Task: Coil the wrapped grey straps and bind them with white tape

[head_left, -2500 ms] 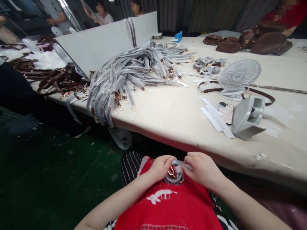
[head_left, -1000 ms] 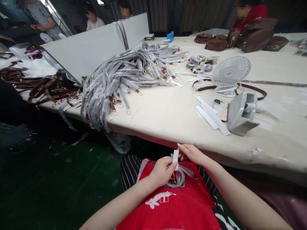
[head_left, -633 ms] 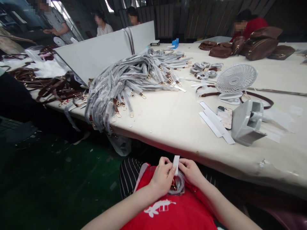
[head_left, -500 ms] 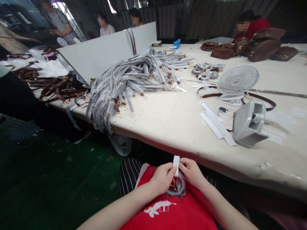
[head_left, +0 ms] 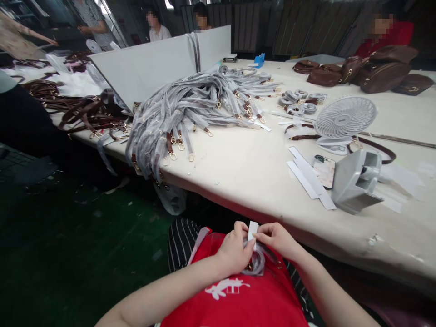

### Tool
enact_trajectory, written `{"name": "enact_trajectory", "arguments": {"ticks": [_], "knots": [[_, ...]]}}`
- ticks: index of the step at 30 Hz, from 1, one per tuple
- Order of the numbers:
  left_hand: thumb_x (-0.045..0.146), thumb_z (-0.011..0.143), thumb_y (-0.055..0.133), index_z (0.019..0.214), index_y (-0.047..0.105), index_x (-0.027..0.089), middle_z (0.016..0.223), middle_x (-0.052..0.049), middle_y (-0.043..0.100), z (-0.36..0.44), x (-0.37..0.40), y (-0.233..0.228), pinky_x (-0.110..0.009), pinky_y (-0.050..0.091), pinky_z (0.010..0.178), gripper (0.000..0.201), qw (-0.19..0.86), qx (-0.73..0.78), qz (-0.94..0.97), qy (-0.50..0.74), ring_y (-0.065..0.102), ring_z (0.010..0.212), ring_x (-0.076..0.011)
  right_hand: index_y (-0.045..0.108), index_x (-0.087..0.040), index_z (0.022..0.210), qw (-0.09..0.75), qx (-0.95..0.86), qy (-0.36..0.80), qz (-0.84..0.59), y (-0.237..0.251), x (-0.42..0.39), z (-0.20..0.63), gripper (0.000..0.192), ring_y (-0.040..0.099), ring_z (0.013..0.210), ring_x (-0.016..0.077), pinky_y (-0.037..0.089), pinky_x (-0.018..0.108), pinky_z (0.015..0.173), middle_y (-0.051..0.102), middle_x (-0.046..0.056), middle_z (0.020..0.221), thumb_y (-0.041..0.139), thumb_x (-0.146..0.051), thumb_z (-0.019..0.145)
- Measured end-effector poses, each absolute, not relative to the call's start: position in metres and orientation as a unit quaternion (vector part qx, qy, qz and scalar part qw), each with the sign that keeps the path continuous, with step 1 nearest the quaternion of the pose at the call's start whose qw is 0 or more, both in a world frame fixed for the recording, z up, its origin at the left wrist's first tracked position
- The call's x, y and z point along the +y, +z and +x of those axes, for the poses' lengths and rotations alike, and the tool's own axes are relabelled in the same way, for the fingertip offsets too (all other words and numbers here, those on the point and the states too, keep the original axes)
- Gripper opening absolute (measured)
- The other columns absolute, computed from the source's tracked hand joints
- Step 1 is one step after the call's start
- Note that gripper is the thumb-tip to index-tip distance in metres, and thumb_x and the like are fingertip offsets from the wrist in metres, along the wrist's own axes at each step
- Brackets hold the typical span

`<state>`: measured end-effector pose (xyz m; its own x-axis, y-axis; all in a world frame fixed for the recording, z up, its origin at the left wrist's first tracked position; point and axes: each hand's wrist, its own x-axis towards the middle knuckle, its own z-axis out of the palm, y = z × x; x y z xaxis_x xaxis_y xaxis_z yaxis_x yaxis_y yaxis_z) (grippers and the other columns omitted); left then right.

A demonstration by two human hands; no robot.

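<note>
Over my lap, my left hand (head_left: 235, 249) is closed at the coiled strap (head_left: 258, 264), which is wrapped in clear plastic with a bit of brown and gold metal showing. A white paper strip (head_left: 252, 228) stands up between my two hands, against the top of the coil. My right hand (head_left: 276, 238) pinches the strip's right edge between thumb and fingers. The left fingertips are partly hidden behind the strip. A strap end with a small metal piece (head_left: 279, 263) hangs below the right hand.
On the table lie a heap of plastic-wrapped straps (head_left: 184, 109), white paper strips (head_left: 309, 179), a phone (head_left: 325, 170), a tape dispenser (head_left: 357, 181), a white fan (head_left: 345, 117) and brown bags (head_left: 384, 72). A white board (head_left: 146, 63) stands behind the heap. Several people are around the table.
My left fingers have lifted and shifted around the strip, and my right thumb has come onto its edge. The metal-ended strap part now shows below my right hand. The view has turned slightly left.
</note>
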<state>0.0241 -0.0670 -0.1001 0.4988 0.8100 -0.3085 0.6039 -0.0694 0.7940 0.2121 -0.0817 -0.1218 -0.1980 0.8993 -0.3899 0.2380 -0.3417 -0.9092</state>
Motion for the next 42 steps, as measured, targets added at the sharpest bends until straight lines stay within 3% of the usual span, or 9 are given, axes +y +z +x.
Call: {"name": "enact_trajectory", "arguments": {"ticks": [6,13,18,21,24,29,33,37,42], "knots": [[0.027,0.085,0.057,0.104,0.037,0.022,0.097,-0.008,0.072,0.024,-0.070,-0.100,-0.035,0.045,0.077,0.028,0.498,0.479,0.710,0.135,0.067,0.088,-0.0243,0.068,-0.013,0.067,0.263,-0.490,0.613,-0.561,-0.118,-0.081,0.214,0.026,0.047,0.052,0.0124,0.035,0.024,0.052,0.061,-0.001,0.057,0.077,-0.038,0.072],[0.029,0.083,0.059,0.105,0.038,0.021,0.088,-0.006,0.071,0.025,-0.072,-0.099,-0.036,0.043,0.075,0.031,0.499,0.479,0.709,0.133,0.065,0.084,-0.0253,0.069,-0.015,0.077,0.251,-0.510,0.636,-0.521,-0.115,-0.078,0.214,0.030,0.058,0.062,0.0175,0.045,0.026,0.058,0.067,0.001,0.070,0.074,-0.045,0.073],[0.029,0.077,0.064,0.106,0.042,0.020,0.090,-0.007,0.070,0.023,-0.071,-0.093,-0.037,0.045,0.076,0.037,0.516,0.475,0.700,0.136,0.065,0.083,-0.0251,0.070,-0.016,0.075,0.246,-0.564,0.598,-0.513,-0.108,-0.079,0.215,0.013,0.060,0.064,0.0185,0.047,0.027,0.061,0.068,0.002,0.070,0.069,-0.029,0.076],[0.027,0.074,0.064,0.102,0.047,0.019,0.082,-0.005,0.070,0.020,-0.069,-0.096,-0.035,0.048,0.068,0.034,0.592,0.458,0.655,0.107,0.065,0.074,-0.0235,0.072,-0.019,0.075,0.261,-0.600,0.543,-0.526,-0.100,-0.086,0.210,0.007,0.062,0.071,0.0197,0.047,0.029,0.067,0.070,0.002,0.076,0.065,-0.019,0.077],[0.027,0.076,0.060,0.094,0.054,0.016,0.066,-0.001,0.065,0.016,-0.066,-0.103,-0.031,0.048,0.057,0.021,0.712,0.432,0.548,0.074,0.063,0.061,-0.0203,0.076,-0.024,0.084,0.260,-0.677,0.456,-0.516,-0.091,-0.095,0.206,0.022,0.065,0.079,0.0201,0.049,0.030,0.074,0.072,0.002,0.083,0.057,-0.012,0.080],[0.020,0.068,0.068,0.096,0.065,0.012,0.076,-0.002,0.067,0.018,-0.053,-0.101,-0.026,0.046,0.063,0.029,0.734,0.445,0.487,0.163,0.062,0.069,-0.0150,0.070,-0.029,0.118,0.239,-0.766,0.352,-0.483,-0.080,-0.099,0.214,0.043,0.067,0.099,0.0217,0.053,0.034,0.089,0.071,0.006,0.113,0.048,-0.009,0.087],[0.030,0.070,0.072,0.095,0.064,0.011,0.074,-0.001,0.066,0.028,-0.036,-0.088,-0.024,0.045,0.063,0.033,0.767,0.440,0.408,0.225,0.060,0.065,-0.0119,0.063,-0.028,0.128,0.290,-0.764,0.288,-0.500,-0.086,-0.099,0.216,0.047,0.062,0.111,0.0242,0.052,0.041,0.097,0.066,0.008,0.124,0.046,-0.009,0.088],[0.039,0.064,0.079,0.098,0.060,0.013,0.063,0.003,0.061,0.035,-0.027,-0.085,-0.022,0.039,0.053,0.047,0.775,0.418,0.420,0.220,0.052,0.051,-0.0092,0.062,-0.028,0.127,0.356,-0.736,0.242,-0.522,-0.083,-0.102,0.219,0.043,0.061,0.114,0.0241,0.054,0.041,0.096,0.065,0.009,0.124,0.046,-0.012,0.091],[0.044,0.061,0.084,0.102,0.060,0.014,0.078,-0.005,0.069,0.026,-0.023,-0.098,-0.027,0.045,0.069,0.056,0.758,0.396,0.466,0.229,0.065,0.073,-0.0175,0.066,-0.022,0.114,0.442,-0.571,-0.008,-0.691,-0.055,-0.093,0.304,0.027,0.060,0.113,0.0277,0.045,0.045,0.104,0.067,0.012,0.119,0.053,-0.028,0.091]]}}
